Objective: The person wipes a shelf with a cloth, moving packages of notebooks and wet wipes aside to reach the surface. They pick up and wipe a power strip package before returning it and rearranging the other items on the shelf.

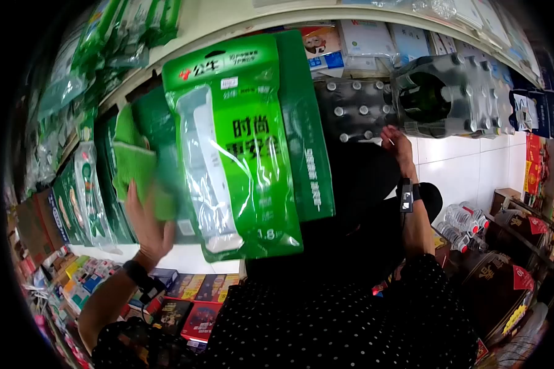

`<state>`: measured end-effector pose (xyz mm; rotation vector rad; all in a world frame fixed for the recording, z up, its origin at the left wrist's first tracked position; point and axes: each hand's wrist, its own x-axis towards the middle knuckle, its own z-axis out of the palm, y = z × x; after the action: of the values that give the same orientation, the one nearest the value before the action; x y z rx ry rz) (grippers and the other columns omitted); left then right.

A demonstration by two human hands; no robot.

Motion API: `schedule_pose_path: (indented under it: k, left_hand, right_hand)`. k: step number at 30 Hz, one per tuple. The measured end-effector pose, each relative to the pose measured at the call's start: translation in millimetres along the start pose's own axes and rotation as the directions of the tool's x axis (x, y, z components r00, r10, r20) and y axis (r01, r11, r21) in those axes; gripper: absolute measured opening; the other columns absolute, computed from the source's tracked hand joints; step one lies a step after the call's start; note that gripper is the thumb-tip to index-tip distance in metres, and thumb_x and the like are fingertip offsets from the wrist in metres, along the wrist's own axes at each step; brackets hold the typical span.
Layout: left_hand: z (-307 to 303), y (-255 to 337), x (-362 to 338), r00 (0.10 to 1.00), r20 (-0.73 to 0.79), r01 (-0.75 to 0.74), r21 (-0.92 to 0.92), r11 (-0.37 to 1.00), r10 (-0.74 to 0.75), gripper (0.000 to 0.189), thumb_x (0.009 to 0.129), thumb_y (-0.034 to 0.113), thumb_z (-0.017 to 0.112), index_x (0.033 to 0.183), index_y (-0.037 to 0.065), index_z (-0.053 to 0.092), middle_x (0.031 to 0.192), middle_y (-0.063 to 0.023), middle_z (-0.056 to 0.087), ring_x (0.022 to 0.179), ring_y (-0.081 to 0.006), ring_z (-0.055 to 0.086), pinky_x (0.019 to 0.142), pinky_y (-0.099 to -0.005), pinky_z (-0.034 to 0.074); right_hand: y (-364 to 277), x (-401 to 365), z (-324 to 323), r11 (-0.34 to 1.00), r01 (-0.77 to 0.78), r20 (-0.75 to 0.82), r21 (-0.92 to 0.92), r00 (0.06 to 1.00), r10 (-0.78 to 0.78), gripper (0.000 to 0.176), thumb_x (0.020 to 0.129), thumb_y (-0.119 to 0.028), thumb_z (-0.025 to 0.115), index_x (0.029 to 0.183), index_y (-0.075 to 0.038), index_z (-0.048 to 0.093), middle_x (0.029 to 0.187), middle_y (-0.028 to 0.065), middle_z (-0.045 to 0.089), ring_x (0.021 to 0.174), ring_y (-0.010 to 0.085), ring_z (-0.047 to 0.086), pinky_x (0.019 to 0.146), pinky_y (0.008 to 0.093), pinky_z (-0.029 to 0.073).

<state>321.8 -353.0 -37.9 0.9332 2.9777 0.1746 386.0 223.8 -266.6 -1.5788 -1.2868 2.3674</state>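
My left hand (146, 221) is closed on a green cloth (129, 150), which lies against a dark green box (317, 154). Part of the cloth and my fingers are smeared by motion. On the box rests a bright green packaged power strip (234, 154), with a clear window showing the white strip. My right hand (398, 144) is near my dark-clothed knee, its fingers loosely bent and apart, beside a shrink-wrapped pack of bottles (360, 111).
A second wrapped bottle pack (452, 95), torn open on one side, stands at the right. Hanging green packages (120, 37) fill the upper left. A shelf edge (228, 27) runs overhead. Dark round containers (486, 283) and water bottles (465, 224) stand at lower right.
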Motion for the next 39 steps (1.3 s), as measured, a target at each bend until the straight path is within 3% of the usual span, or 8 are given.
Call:
schedule_pose_path:
  k: [3,6,12,19,21,25,29,39]
  left_hand:
    - [0,-1,1,0.999,0.036,-0.026,0.060,0.998,0.023,0.064,0.084,0.034,0.047,0.134,-0.005,0.035,0.140,-0.0367,0.018,0.127,-0.0528,0.023,0.104,-0.0578,0.017]
    - [6,-4,-2,1.000,0.028,-0.008,0.051,0.999,0.006,0.062,0.091,0.042,0.036,0.138,0.002,0.034,0.146,-0.0291,0.017,0.133,-0.0474,0.019,0.106,-0.0582,0.015]
    - [14,-3,-4,1.000,-0.016,0.020,0.053,0.998,-0.019,0.062,0.092,0.044,0.034,0.137,0.001,0.036,0.145,-0.0292,0.018,0.134,-0.0463,0.020,0.107,-0.0575,0.015]
    - [9,2,-2,0.999,-0.010,-0.047,-0.001,0.999,0.047,0.062,0.088,0.035,0.043,0.138,0.000,0.033,0.143,-0.0324,0.019,0.132,-0.0482,0.020,0.108,-0.0547,0.015]
    - [13,1,-4,0.998,-0.041,-0.052,0.004,0.999,0.052,0.062,0.089,0.038,0.042,0.139,0.002,0.032,0.143,-0.0310,0.022,0.133,-0.0447,0.021,0.108,-0.0535,0.015]
    - [11,2,-3,0.996,-0.052,-0.074,0.002,0.997,0.074,0.062,0.090,0.039,0.039,0.139,0.001,0.032,0.143,-0.0309,0.022,0.133,-0.0448,0.021,0.107,-0.0542,0.015]
    - [11,0,-7,0.993,-0.003,-0.119,0.018,0.993,0.119,0.063,0.094,0.042,0.036,0.140,0.000,0.028,0.143,-0.0305,0.022,0.133,-0.0449,0.020,0.107,-0.0546,0.015]
    - [3,-11,-4,0.966,0.003,-0.256,-0.059,0.965,0.257,0.058,0.094,0.036,0.039,0.139,0.000,0.032,0.144,-0.0307,0.021,0.132,-0.0448,0.019,0.107,-0.0534,0.014]
  right_hand:
    - [-3,6,8,0.999,-0.049,0.062,-0.014,0.997,0.049,0.030,0.091,-0.015,0.051,0.119,-0.003,0.052,0.113,0.0104,0.062,0.095,0.0211,0.062,0.078,0.0299,0.049]
    - [6,22,2,0.995,-0.098,0.101,0.019,0.990,0.096,0.030,0.091,-0.016,0.051,0.118,-0.004,0.053,0.110,0.0094,0.064,0.094,0.0199,0.061,0.077,0.0283,0.047]
    - [-14,-10,5,0.994,-0.082,0.062,-0.072,0.994,0.086,0.030,0.093,-0.020,0.047,0.117,-0.003,0.053,0.110,0.0100,0.063,0.096,0.0201,0.060,0.078,0.0302,0.046]
    - [11,-28,-1,0.999,0.018,0.019,0.047,1.000,-0.019,0.028,0.094,-0.019,0.045,0.114,-0.001,0.054,0.108,0.0116,0.064,0.094,0.0209,0.062,0.076,0.0284,0.048]
    - [-3,-50,2,0.992,0.129,0.127,0.009,0.983,-0.130,0.029,0.095,-0.017,0.043,0.115,0.000,0.054,0.107,0.0111,0.064,0.093,0.0196,0.062,0.073,0.0280,0.049]
    - [-2,-55,-13,0.983,0.173,-0.006,-0.058,0.985,-0.173,0.030,0.094,-0.014,0.044,0.118,0.001,0.053,0.110,0.0113,0.063,0.094,0.0185,0.062,0.076,0.0274,0.051]
    - [10,-74,-27,0.958,0.280,0.071,-0.052,0.958,-0.277,0.034,0.096,-0.019,0.043,0.120,0.003,0.051,0.117,0.0152,0.060,0.109,0.0242,0.057,0.093,0.0328,0.046]
    - [29,-131,-61,0.956,0.292,-0.197,0.008,0.938,-0.285,0.032,0.093,-0.012,0.047,0.120,0.003,0.053,0.112,0.0144,0.062,0.100,0.0226,0.060,0.080,0.0256,0.049]
